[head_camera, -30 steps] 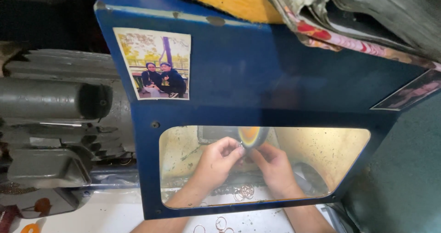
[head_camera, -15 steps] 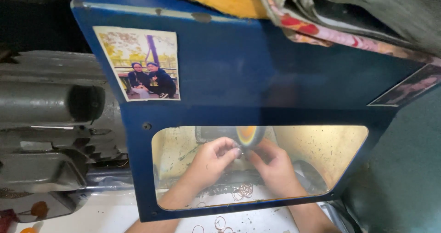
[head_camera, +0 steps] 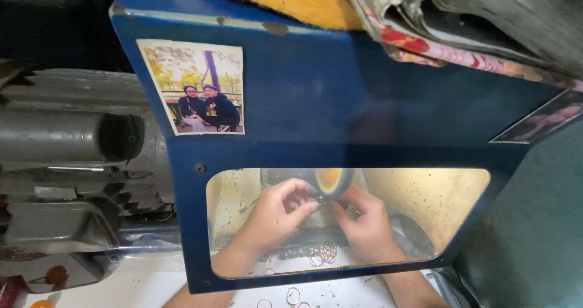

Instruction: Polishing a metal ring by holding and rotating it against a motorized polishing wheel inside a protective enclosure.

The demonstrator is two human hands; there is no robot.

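Seen from above through the clear window of a blue metal guard [head_camera: 340,119], two bare hands meet beneath a spinning buffing wheel [head_camera: 330,180]. The left hand [head_camera: 273,214] comes in from the lower left, its fingers [head_camera: 306,205] curled narrow and pinched together; the right hand [head_camera: 364,226] comes in from the lower right, its fingers [head_camera: 340,211] likewise bent tight. Between the two sets of fingertips sits a small ring [head_camera: 320,200], held by both hands and pressed up just under the wheel; it is too small and blurred to tell more about it. Just below the fingers, toward the wrists, a loose cluster of thin metal rings [head_camera: 322,254] lies on the dusty table [head_camera: 152,284] inside the guard, and a few more rings [head_camera: 291,296] lie nearer the viewer, outside the window's lower edge. Above the fingers, on the guard's outer face, a photograph [head_camera: 194,88] of two seated people is stuck on the left. Far to the left of the left hand stands a grey ribbed motor [head_camera: 67,162]. Above and to the right of the fingers, crumpled cloth and papers [head_camera: 461,22] are heaped on top of the guard.
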